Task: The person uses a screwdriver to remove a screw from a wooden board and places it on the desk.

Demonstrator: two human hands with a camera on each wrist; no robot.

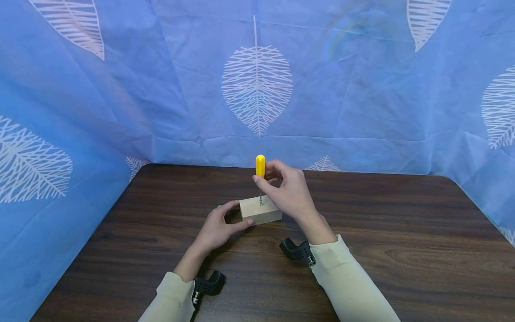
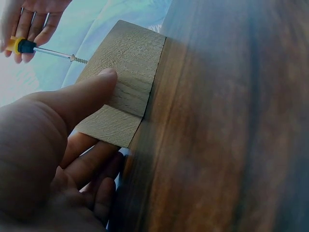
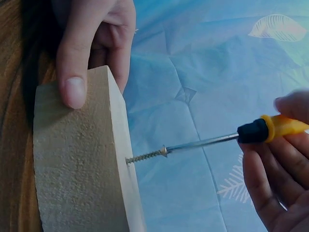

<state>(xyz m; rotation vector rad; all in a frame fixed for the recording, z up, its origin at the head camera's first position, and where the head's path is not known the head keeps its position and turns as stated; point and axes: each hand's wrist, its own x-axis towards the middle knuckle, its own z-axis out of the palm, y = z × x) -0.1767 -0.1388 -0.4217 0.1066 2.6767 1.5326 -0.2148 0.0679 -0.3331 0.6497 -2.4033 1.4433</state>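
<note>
The right hand's fingers are grasping a yellow-handled screwdriver over a threaded metal screw protruding from a pale rectangular wooden block, which the left hand's fingers are pinching on the brown wood-grain surface; keeping driver and screw aligned is probably preventing slips.

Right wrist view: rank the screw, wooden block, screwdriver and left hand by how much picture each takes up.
Largest to smallest, by visible area:
1. wooden block
2. left hand, partly out of frame
3. screwdriver, its handle partly hidden
4. screw
</note>
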